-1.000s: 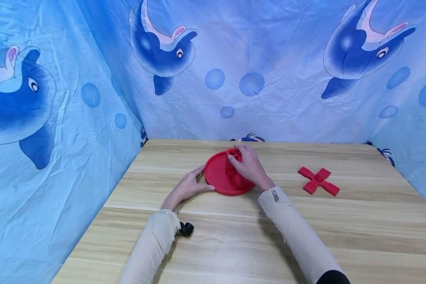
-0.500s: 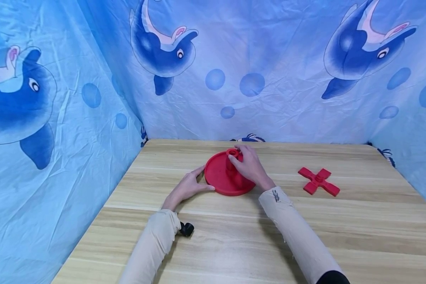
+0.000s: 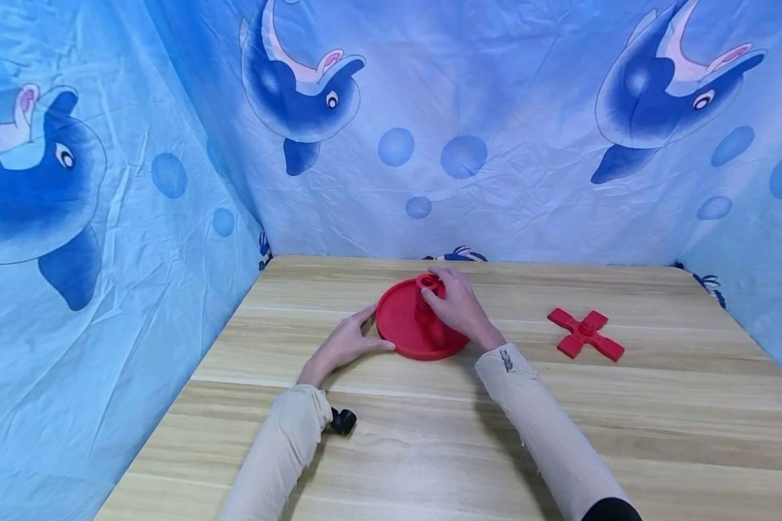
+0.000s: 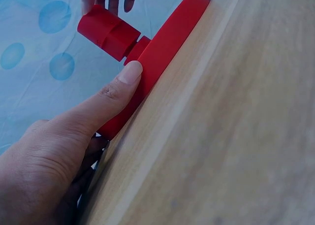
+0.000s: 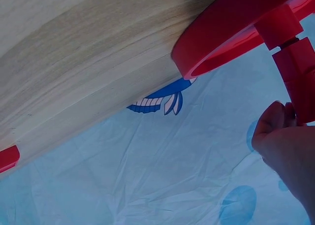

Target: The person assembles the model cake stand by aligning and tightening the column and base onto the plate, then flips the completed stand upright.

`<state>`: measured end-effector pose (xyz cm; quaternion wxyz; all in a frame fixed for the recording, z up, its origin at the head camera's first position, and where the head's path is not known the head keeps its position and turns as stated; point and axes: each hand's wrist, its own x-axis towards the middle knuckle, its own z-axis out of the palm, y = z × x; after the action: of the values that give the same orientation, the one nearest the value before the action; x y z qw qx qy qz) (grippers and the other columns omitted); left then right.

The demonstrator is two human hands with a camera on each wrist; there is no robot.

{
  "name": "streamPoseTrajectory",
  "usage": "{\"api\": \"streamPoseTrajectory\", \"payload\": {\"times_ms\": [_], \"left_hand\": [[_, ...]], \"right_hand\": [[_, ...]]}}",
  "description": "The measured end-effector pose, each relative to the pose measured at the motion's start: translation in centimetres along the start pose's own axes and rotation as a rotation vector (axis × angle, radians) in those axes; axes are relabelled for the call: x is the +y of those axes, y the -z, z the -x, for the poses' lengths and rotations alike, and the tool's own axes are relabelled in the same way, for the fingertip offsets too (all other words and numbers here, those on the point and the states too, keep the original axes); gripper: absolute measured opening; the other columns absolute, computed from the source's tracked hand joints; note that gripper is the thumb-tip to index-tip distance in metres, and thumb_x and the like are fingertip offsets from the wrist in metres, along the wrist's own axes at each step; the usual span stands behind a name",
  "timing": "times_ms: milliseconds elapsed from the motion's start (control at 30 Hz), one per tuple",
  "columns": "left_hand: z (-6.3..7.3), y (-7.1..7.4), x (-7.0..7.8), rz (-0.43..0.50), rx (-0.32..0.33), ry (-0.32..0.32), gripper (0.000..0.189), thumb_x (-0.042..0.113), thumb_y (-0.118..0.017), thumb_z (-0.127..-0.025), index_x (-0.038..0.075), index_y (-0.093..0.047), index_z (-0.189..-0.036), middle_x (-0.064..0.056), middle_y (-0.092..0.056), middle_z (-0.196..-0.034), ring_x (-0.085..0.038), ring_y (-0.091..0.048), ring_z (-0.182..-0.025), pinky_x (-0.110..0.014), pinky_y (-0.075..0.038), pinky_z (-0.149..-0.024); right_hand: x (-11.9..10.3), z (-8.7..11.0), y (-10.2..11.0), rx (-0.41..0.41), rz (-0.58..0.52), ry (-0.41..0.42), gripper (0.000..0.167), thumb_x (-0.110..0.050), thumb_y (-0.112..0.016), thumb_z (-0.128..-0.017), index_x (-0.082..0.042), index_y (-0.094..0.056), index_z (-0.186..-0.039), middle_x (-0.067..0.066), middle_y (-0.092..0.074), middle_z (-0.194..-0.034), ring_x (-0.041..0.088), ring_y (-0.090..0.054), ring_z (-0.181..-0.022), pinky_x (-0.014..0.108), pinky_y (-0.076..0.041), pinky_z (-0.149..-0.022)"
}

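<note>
In the head view a round red plastic base (image 3: 400, 329) with a raised rim lies flat on the wooden table. My left hand (image 3: 347, 341) holds its left edge, with the thumb (image 4: 130, 73) pressed against the rim and the other fingers mostly hidden behind it. Over the base's middle stands a red hollow cylinder (image 4: 109, 33), which my right hand (image 3: 455, 304) grips near its top. Both wrist views show a narrow gap and a thinner neck between this cylinder and the stub (image 5: 279, 25) on the base.
A red cross-shaped piece (image 3: 585, 331) with a central knob lies to the right on the table (image 3: 430, 449). A blue dolphin-print cloth (image 3: 397, 94) hangs behind the table and along its sides. A small black device (image 3: 343, 421) is at the left cuff.
</note>
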<state>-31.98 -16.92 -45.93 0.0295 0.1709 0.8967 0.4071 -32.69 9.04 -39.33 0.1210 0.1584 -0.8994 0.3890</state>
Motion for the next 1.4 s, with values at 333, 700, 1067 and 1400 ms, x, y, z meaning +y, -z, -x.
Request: {"api": "streamPoseTrajectory", "payload": {"times_ms": [333,700,1067,1400], "left_hand": [[0.02,0.03,0.10,0.006,-0.005,0.000,0.109,0.060,-0.087,-0.076,0.018,-0.036,-0.163,-0.002,-0.040,-0.162,-0.025,-0.035,-0.149,-0.050,-0.034,-0.118],[0.02,0.02,-0.04,-0.004,-0.005,-0.006,0.107,0.058,-0.087,-0.078,0.019,-0.036,-0.163,-0.002,-0.040,-0.162,-0.024,-0.036,-0.148,-0.049,-0.035,-0.118],[-0.10,0.01,-0.04,-0.010,-0.004,-0.019,0.108,0.060,-0.086,-0.077,0.018,-0.036,-0.163,-0.003,-0.041,-0.161,-0.024,-0.037,-0.147,-0.049,-0.035,-0.118],[-0.02,0.01,-0.04,-0.003,-0.004,-0.020,0.108,0.060,-0.087,-0.077,0.019,-0.036,-0.163,-0.001,-0.041,-0.162,-0.024,-0.036,-0.148,-0.050,-0.036,-0.117]], "right_hand": [[0.16,-0.03,-0.10,-0.015,-0.004,-0.004,0.058,-0.025,-0.071,-0.099,-0.002,-0.052,-0.148,0.018,-0.054,-0.139,0.035,-0.045,-0.133,0.052,-0.055,-0.097],[0.25,0.00,-0.15,-0.007,-0.005,0.005,0.055,-0.024,-0.071,-0.099,-0.001,-0.054,-0.146,0.019,-0.055,-0.139,0.035,-0.048,-0.131,0.053,-0.052,-0.101],[0.65,-0.02,-0.12,0.001,-0.021,0.036,0.054,-0.023,-0.071,-0.099,0.001,-0.055,-0.145,0.018,-0.057,-0.136,0.036,-0.048,-0.131,0.054,-0.050,-0.103],[0.68,0.09,0.07,-0.005,-0.026,0.040,0.053,-0.020,-0.069,-0.100,0.000,-0.054,-0.147,0.019,-0.056,-0.140,0.038,-0.047,-0.133,0.055,-0.050,-0.103]]}}
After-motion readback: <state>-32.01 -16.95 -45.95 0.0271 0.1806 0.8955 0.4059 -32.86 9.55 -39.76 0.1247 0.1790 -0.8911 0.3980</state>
